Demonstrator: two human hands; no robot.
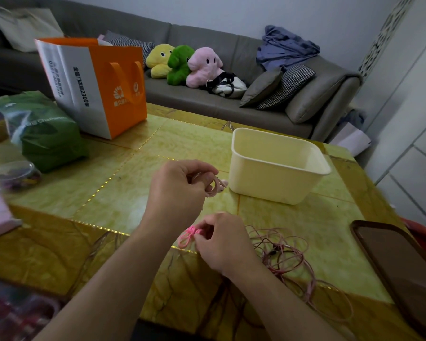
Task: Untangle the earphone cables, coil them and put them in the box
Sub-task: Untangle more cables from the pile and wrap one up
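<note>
My left hand (180, 190) holds a small coil of pale pink earphone cable (215, 187) just left of the cream plastic box (278, 166), whose inside looks empty. Nearer to me, my right hand (221, 239) pinches a bright pink tie or band (186, 236) above the table. A loose tangle of pink and dark red earphone cables (283, 252) lies on the yellow table (123, 193) to the right of my right hand, trailing toward the front edge.
An orange and white paper bag (96, 82) and a green packet (44, 134) stand at the back left. A clear tub of small items (16, 175) sits at the left. A dark brown tray (401, 269) lies at the right edge. A grey sofa with plush toys is behind.
</note>
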